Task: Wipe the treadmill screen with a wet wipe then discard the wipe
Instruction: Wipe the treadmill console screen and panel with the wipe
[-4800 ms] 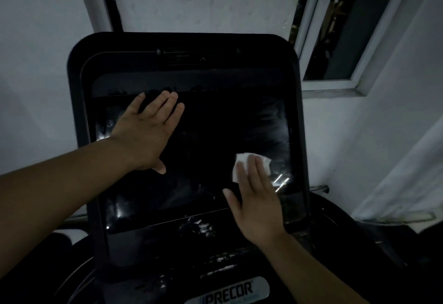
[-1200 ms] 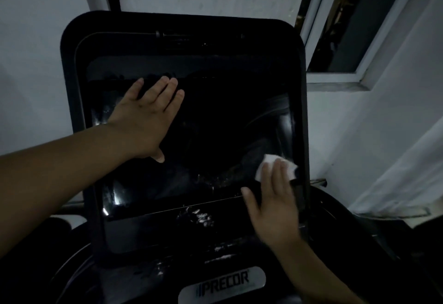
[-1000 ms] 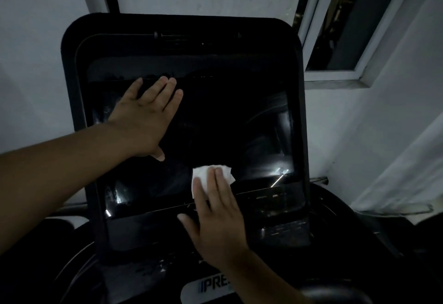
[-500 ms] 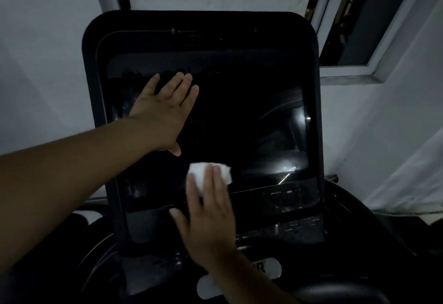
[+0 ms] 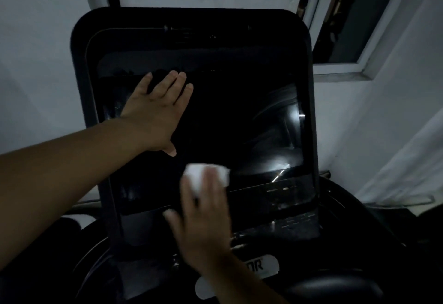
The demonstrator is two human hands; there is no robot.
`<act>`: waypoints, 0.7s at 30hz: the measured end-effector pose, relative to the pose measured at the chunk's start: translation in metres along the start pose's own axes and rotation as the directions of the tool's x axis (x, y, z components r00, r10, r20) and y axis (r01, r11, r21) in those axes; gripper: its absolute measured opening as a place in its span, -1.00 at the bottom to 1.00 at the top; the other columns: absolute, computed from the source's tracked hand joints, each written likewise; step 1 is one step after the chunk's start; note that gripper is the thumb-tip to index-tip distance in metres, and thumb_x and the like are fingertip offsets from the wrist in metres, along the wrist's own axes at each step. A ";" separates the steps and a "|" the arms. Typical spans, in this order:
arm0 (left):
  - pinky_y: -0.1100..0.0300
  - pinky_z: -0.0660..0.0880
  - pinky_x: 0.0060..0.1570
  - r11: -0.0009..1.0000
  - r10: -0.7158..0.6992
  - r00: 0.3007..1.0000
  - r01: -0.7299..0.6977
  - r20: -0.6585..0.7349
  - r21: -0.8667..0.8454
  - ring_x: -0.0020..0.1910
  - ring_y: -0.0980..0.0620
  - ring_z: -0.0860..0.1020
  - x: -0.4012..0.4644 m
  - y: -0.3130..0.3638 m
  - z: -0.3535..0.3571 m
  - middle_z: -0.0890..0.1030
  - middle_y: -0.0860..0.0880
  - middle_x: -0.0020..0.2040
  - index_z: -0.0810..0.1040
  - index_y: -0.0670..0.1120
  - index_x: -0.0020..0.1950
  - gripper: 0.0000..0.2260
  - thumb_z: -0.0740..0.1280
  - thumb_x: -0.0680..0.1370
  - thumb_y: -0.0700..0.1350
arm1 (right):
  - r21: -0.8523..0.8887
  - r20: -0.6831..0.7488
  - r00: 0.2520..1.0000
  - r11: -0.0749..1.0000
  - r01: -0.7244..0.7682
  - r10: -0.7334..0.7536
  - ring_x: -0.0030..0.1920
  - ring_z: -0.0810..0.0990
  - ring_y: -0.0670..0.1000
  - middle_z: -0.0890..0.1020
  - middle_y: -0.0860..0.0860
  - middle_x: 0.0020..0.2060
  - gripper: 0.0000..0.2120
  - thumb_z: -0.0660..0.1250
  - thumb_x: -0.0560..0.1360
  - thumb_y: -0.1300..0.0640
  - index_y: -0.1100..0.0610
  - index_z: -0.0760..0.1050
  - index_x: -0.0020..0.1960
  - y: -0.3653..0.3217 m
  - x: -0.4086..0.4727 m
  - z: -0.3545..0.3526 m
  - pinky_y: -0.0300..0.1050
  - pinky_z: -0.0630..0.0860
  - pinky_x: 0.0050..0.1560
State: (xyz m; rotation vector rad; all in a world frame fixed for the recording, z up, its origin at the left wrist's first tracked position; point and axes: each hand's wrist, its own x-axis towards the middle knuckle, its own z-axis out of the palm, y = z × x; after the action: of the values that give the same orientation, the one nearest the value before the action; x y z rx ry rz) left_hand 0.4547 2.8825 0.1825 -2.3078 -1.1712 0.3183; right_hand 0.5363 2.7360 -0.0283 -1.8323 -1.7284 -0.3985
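The treadmill screen [image 5: 239,116] is a large black glossy panel in a rounded dark frame, filling the middle of the view. My left hand [image 5: 155,111] lies flat on its upper left part, fingers straight and spread. My right hand [image 5: 203,212] presses a white wet wipe [image 5: 196,174] against the lower middle of the screen with straight fingers; the hand is blurred with motion. Most of the wipe is hidden under my fingers.
A white badge [image 5: 263,267] with part of the brand lettering sits below the console. A window [image 5: 354,16] with a white frame is at the upper right. A pale curtain [image 5: 407,159] hangs at the right, and white walls stand behind.
My right hand swept the wipe from the lower right of the screen leftward to the lower middle. My left hand stayed flat on the upper left. The camera shifted slightly.
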 end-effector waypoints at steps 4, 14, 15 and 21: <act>-0.24 -0.21 0.58 1.000 0.006 1.000 -0.006 0.012 0.011 0.59 -0.12 -0.42 0.000 0.000 -0.001 -0.47 -0.17 0.60 -0.50 -0.12 0.56 0.34 0.39 0.32 0.52 | 0.044 0.033 0.981 0.981 0.188 -0.189 0.63 0.11 0.28 0.22 0.30 0.59 -0.36 0.19 0.66 -0.28 0.11 0.34 0.57 -0.011 -0.012 0.003 0.25 0.26 0.53; -0.25 -0.23 0.58 1.000 0.014 1.000 -0.014 0.021 0.005 0.59 -0.14 -0.43 0.000 0.002 -0.002 -0.48 -0.19 0.59 -0.51 -0.14 0.55 0.34 0.39 0.33 0.51 | -0.088 -0.028 0.929 0.925 -0.370 0.369 0.64 0.01 0.31 0.15 0.33 0.61 -0.31 -0.09 0.70 -0.26 0.21 0.23 0.60 0.183 0.048 -0.052 0.27 0.15 0.58; -0.25 -0.23 0.58 1.000 0.010 1.000 -0.010 0.026 0.002 0.58 -0.14 -0.44 0.000 0.002 -0.002 -0.49 -0.19 0.58 -0.52 -0.14 0.55 0.34 0.40 0.33 0.50 | -0.055 -0.060 0.926 0.925 -0.375 0.372 0.64 0.03 0.32 0.15 0.35 0.60 -0.30 -0.01 0.69 -0.26 0.24 0.22 0.61 0.171 0.048 -0.050 0.29 0.17 0.57; -0.24 -0.24 0.58 1.000 0.003 0.999 -0.004 0.043 0.007 0.58 -0.14 -0.45 -0.001 0.002 -0.003 -0.51 -0.19 0.57 -0.54 -0.14 0.54 0.32 0.38 0.36 0.50 | -0.123 0.031 0.992 0.984 0.129 -0.126 0.65 0.05 0.24 0.17 0.26 0.62 -0.33 0.12 0.68 -0.28 0.12 0.23 0.62 0.116 0.042 -0.040 0.17 0.18 0.60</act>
State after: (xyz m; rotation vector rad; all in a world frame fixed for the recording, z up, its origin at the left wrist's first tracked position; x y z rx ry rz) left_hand 0.4572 2.8798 0.1842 -2.3074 -1.1851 0.3750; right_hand 0.6613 2.7475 0.0038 -1.8237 -1.8809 -0.5502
